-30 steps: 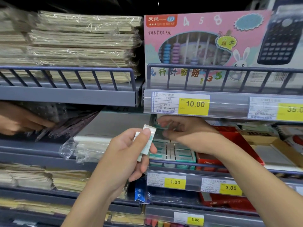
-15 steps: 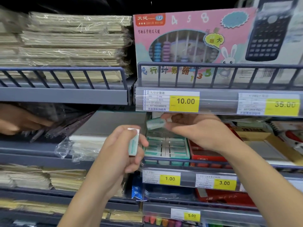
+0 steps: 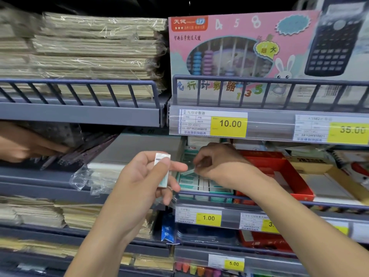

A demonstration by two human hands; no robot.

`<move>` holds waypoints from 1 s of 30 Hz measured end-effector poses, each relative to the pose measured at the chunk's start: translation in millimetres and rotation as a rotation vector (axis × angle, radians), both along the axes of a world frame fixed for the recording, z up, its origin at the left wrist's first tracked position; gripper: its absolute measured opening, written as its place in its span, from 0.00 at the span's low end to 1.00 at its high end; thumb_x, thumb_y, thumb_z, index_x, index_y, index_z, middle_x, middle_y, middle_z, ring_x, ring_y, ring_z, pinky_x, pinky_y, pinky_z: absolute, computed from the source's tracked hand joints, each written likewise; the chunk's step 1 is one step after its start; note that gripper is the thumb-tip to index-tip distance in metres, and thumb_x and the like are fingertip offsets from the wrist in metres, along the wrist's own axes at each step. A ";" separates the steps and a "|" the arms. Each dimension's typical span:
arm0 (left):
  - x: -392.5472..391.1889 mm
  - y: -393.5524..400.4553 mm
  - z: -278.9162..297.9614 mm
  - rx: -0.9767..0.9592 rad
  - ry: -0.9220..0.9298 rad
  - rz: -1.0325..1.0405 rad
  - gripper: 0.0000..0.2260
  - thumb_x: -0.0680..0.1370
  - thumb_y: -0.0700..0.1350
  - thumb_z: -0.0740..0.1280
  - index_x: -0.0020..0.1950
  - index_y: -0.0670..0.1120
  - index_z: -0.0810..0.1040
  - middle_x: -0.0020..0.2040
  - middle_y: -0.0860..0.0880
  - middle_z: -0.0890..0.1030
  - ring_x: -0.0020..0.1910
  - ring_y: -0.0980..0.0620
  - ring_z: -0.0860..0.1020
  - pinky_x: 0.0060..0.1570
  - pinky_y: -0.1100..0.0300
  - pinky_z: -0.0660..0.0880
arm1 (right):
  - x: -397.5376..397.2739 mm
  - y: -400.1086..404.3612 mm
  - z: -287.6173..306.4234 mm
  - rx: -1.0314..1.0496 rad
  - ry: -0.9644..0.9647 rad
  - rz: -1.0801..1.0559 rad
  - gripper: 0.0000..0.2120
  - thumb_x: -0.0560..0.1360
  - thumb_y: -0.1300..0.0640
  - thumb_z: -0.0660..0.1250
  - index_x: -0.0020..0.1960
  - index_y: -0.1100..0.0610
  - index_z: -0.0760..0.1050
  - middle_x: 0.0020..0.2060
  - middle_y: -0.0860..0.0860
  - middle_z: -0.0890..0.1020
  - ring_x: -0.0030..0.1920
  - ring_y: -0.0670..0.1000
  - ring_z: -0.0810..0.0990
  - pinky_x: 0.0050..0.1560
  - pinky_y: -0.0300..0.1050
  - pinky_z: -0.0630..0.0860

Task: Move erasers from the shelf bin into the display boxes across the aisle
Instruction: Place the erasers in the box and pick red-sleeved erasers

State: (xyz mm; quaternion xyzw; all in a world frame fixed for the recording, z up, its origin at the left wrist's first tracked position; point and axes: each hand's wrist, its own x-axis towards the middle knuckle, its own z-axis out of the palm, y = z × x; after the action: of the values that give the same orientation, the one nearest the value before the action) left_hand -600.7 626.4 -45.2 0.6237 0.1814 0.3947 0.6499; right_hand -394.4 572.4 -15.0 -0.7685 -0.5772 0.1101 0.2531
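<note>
My left hand [image 3: 143, 176] holds a small stack of white-and-green wrapped erasers [image 3: 162, 169] upright between thumb and fingers, in front of the middle shelf. My right hand [image 3: 217, 166] reaches into the green eraser bin [image 3: 201, 186] on that shelf and pinches one eraser [image 3: 187, 172] at its fingertips, tilted just above the rows of erasers lying in the bin. The two hands are close together, the pinched eraser a short way from my left fingers.
A red box [image 3: 279, 174] stands right of the bin, a yellow-edged box [image 3: 329, 184] beyond it. Another person's hand [image 3: 22, 146] reaches into the shelf at far left. Wrapped paper packs [image 3: 99, 172], a rail [image 3: 219, 198] and price tags [image 3: 208, 217] line the shelf front.
My right hand dipped from under the upper shelf down toward the bin with an eraser pinched in it. My left hand turned its erasers more upright and stayed nearly in place.
</note>
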 end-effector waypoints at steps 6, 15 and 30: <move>-1.3 0.4 0.7 0.018 -0.003 0.022 0.06 0.77 0.53 0.71 0.50 0.53 0.84 0.50 0.46 0.87 0.34 0.50 0.80 0.32 0.62 0.76 | 4.3 6.9 -8.1 -0.048 -0.070 0.046 0.08 0.73 0.58 0.74 0.48 0.47 0.83 0.37 0.37 0.74 0.38 0.39 0.75 0.34 0.24 0.64; -1.3 -2.2 3.0 0.038 -0.023 0.036 0.09 0.74 0.52 0.76 0.53 0.52 0.87 0.48 0.48 0.86 0.47 0.44 0.87 0.47 0.54 0.84 | 4.4 2.0 -5.1 -0.092 -0.196 0.127 0.08 0.77 0.52 0.68 0.54 0.47 0.84 0.46 0.43 0.75 0.51 0.48 0.76 0.50 0.36 0.73; 21.0 -18.7 8.7 -0.013 -0.123 0.154 0.09 0.70 0.48 0.76 0.48 0.47 0.83 0.42 0.47 0.86 0.40 0.53 0.85 0.40 0.64 0.80 | -46.1 -70.7 -7.0 0.495 0.027 0.163 0.18 0.74 0.45 0.71 0.63 0.38 0.75 0.47 0.38 0.75 0.51 0.41 0.75 0.51 0.30 0.70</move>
State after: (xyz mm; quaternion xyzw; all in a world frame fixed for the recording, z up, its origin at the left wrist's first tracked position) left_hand -579.6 607.6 -36.5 0.5780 0.1912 0.4799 0.6317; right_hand -440.5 501.7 -21.9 -0.6327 -0.6432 -0.0043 0.4312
